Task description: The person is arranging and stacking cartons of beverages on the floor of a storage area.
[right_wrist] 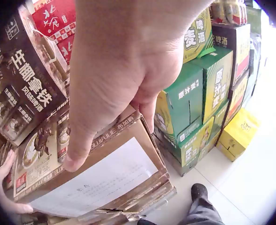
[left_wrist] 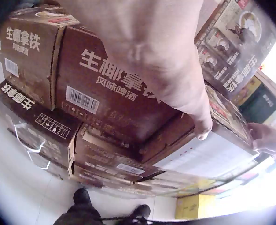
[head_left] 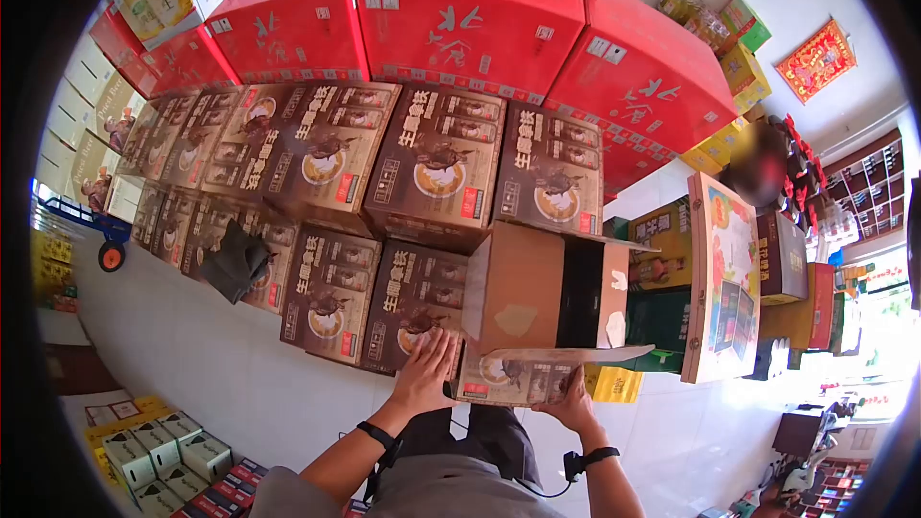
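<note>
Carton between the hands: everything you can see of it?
The carton looks like brown printed cardboard, box-shaped, with a coffee-cup picture and red patch on its upward face. A white label covers much of the near side; its text is illegible. The left hand touches its left end; the right hand grips the right end. An open box hides its far part in the head view.

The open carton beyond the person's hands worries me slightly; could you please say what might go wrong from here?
The open carton appears to stand on or just behind the coconut-latte beer carton between the left hand and right hand, so it could shift if that one moves. Its protruding flap might snag. The dark cloth, partly hanging over the near edge, could slip off.
</note>
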